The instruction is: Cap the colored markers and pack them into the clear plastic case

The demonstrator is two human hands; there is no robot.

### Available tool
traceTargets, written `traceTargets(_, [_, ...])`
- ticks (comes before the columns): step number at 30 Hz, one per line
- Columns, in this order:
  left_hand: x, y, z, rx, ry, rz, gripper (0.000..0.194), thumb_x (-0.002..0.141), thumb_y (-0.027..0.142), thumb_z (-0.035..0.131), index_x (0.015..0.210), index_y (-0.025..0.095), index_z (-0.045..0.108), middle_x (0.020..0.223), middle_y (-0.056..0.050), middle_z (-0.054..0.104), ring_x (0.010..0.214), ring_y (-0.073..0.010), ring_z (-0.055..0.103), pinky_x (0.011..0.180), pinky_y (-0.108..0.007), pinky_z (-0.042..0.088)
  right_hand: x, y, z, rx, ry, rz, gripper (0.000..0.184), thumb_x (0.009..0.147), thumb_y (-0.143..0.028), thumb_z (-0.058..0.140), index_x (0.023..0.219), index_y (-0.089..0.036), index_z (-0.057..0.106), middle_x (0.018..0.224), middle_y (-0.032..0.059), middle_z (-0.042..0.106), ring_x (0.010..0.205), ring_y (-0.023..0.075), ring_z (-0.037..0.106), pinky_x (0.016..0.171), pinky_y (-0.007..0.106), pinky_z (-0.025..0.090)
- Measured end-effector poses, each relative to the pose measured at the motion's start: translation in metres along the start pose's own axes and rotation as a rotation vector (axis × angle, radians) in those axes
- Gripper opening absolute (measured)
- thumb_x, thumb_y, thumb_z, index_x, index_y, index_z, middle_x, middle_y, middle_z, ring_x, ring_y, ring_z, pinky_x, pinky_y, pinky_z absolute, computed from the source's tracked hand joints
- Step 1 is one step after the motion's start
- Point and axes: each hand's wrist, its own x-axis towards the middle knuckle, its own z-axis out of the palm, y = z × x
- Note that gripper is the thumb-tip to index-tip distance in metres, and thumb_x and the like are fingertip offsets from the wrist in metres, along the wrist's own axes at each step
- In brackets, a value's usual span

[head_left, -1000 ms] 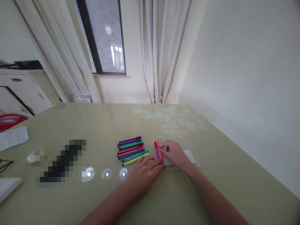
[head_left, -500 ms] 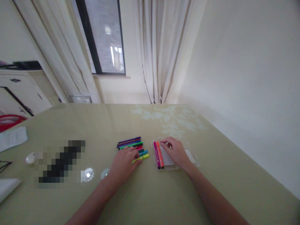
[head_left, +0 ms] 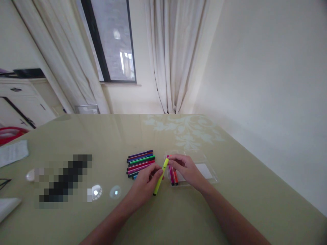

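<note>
My left hand [head_left: 144, 185] pinches a yellow-green marker [head_left: 160, 176] that tilts up towards the right. My right hand [head_left: 186, 168] touches the marker's upper cap end with its fingertips, over a clear plastic case [head_left: 201, 167]. In the case's left side lie a magenta marker [head_left: 170, 174] and an orange marker [head_left: 175, 175]. A row of several coloured markers [head_left: 140, 160] lies on the table just left of my left hand.
The olive-green table [head_left: 178, 211] meets a white wall on the right. A blurred dark object [head_left: 63, 182] and a small white oval thing [head_left: 30, 175] lie at the left. White paper [head_left: 12, 153] and a red item [head_left: 10, 133] sit at the far left edge.
My left hand went from the case to the marker row, took the yellow-green marker and carried it right. My right hand shifted to meet its cap end.
</note>
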Motion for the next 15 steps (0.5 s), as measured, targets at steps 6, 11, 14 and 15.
traceTargets(6, [-0.0001,0.0027,0.0031,-0.056,-0.002,-0.009,0.037,0.103,0.047,0.047,0.089,0.019,0.067,0.085,-0.002,0.068,0.078,-0.0185,0.06,0.071,-0.027,0.043,-0.0021,-0.0086,0.0034,0.173,-0.054,0.071,0.033,0.086,-0.052,0.076,0.094,-0.02,0.074,0.089,0.0031,0.072,0.08,0.0178,0.066,0.075,0.03,0.053])
traceTargets(11, [-0.0005,0.0023,0.0052,-0.123,-0.013,-0.042,0.043,0.104,0.052,0.045,0.088,0.019,0.067,0.081,-0.002,0.068,0.074,-0.0175,0.061,0.065,-0.026,0.043,-0.0034,-0.0082,0.0042,0.238,-0.046,0.095,0.036,0.084,-0.055,0.077,0.089,-0.02,0.07,0.081,0.0021,0.07,0.076,0.017,0.065,0.075,0.03,0.054])
traceTargets(14, [-0.0007,0.0017,0.0055,-0.153,-0.003,-0.053,0.043,0.103,0.054,0.047,0.089,0.018,0.068,0.079,-0.001,0.067,0.072,-0.0166,0.06,0.062,-0.025,0.042,-0.0039,-0.0077,0.0044,0.293,-0.053,0.092,0.035,0.081,-0.051,0.081,0.094,-0.02,0.071,0.086,0.0028,0.072,0.078,0.0169,0.066,0.077,0.031,0.055])
traceTargets(15, [-0.0006,0.0015,0.0051,-0.151,-0.002,-0.048,0.043,0.103,0.053,0.047,0.088,0.018,0.068,0.079,-0.001,0.067,0.072,-0.0165,0.06,0.063,-0.025,0.043,-0.0038,-0.0074,0.004,0.303,-0.051,0.094,0.035,0.081,-0.05,0.082,0.095,-0.02,0.071,0.086,0.0028,0.073,0.078,0.0168,0.067,0.077,0.031,0.055])
